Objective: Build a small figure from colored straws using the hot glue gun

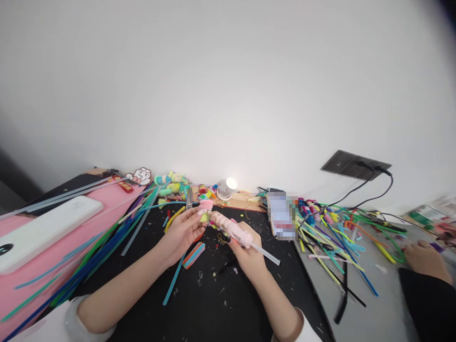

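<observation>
My left hand point(182, 233) pinches a small fuzzy pink-and-yellow pipe-cleaner piece point(205, 209) between thumb and fingers. My right hand point(251, 256) is closed around a pale pink glue gun point(233, 232), and a translucent glue stick point(266, 254) sticks out of its back end. The gun's front end points left and lies close to the piece; I cannot tell whether they touch. Below my left hand, a short bundle of orange and blue pipe cleaners point(194, 255) lies on the black work surface point(228, 313). Pliers point(189, 197) lie just behind that hand.
A white power bank point(53, 232) and long pipe cleaners point(107, 247) lie on the pink mat at left. A small lit lamp point(226, 189) stands by the wall. At right are a phone point(281, 216), loose pipe cleaners point(335, 256), a wall socket point(356, 165) with cables, and another person's hand point(427, 261).
</observation>
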{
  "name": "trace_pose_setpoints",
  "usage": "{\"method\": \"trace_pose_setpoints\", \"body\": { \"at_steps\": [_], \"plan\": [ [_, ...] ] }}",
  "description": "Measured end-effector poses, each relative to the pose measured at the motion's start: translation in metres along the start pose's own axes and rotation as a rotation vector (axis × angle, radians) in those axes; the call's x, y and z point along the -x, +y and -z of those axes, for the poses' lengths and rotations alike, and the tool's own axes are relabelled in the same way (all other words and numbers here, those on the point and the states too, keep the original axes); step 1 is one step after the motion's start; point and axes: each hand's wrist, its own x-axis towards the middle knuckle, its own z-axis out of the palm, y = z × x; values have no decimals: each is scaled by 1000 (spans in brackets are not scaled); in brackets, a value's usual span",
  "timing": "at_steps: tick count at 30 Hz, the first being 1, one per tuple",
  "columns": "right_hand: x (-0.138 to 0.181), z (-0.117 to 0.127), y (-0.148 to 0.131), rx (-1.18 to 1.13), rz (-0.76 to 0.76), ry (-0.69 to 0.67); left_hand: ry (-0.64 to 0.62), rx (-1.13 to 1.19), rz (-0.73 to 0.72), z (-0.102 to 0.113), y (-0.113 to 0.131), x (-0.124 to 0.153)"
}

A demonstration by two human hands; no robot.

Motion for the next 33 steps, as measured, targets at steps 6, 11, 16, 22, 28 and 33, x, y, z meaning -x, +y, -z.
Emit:
{"method": "trace_pose_setpoints", "body": {
  "at_steps": [6, 11, 16, 22, 28, 33],
  "plan": [
    [1, 0, 3, -4, -2, 15, -20, -1, 2, 0, 0, 0],
    [1, -1, 4, -8, -1, 26, -9, -40, -22, 2, 0, 0],
    [1, -2, 4, -33, 30, 46, 0, -63, -30, -1, 2, 1],
    [1, -2, 7, 5, 8, 50, 4, -10, -15, -3, 3, 2],
    [2, -2, 9, 34, -22, 42, 7, -6, -23, -1, 1, 1],
    [2, -2, 8, 64, -44, 18, 11, -11, -51, 1, 1, -1]
  ]
}}
